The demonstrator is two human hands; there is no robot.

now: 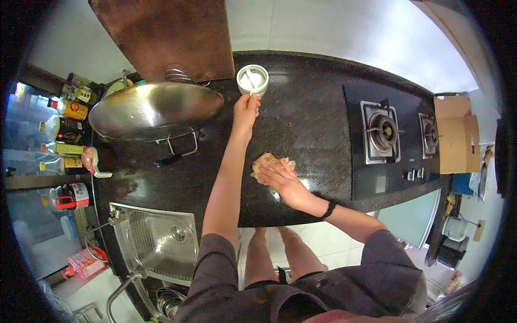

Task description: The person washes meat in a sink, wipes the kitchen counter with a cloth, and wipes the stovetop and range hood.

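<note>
My left hand [247, 110] is stretched far forward over the dark countertop. Its fingers close at the near side of a white round container [240, 82]; whether they grip a handle, the rim or the white piece lying across the opening is hard to see. Nearer to me, my right hand [279, 177] lies flat with fingers spread on a crumpled, pale yellowish cloth [260, 163], pressing it against the counter. Wet, shiny patches show around the cloth. A dark band circles my right wrist.
A large metal wok [157, 111] leans on its side at left, before a brown wooden board [173, 36]. Several bottles [66, 126] line the window. A steel sink [161, 242] lies at lower left. Right are a gas hob [371, 177] and a cardboard box [454, 141].
</note>
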